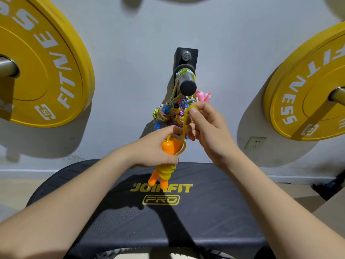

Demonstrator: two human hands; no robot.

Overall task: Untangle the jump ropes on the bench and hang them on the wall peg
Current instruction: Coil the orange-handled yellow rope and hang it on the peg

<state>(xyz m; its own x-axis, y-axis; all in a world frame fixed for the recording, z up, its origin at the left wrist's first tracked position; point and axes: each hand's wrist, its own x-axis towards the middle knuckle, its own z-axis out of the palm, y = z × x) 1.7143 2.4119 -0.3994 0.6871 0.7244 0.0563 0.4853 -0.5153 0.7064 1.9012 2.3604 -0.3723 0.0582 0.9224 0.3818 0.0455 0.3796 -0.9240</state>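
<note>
Yellow jump rope (184,126), coiled round its orange handles (170,145), sits clenched in my left hand (156,146) above the bench (205,212). My right hand (207,124) pinches a free loop open just below the wall peg (187,85), apparently to slip it on beside the hung ropes (168,113).

The person's arms are bare from the picture's edge to the wrist. The left forearm (74,193) fills the 7 o'clock side and the right forearm (270,184) the 5 o'clock side. Both are slim and smooth. The left hand (155,148) and the right hand (211,128) lie near the centre, a little toward 12 o'clock, with slender fingers and lightly creased knuckles. One fingernail (194,110) at the right hand's 11 o'clock edge is short, rounded and plain.
</note>
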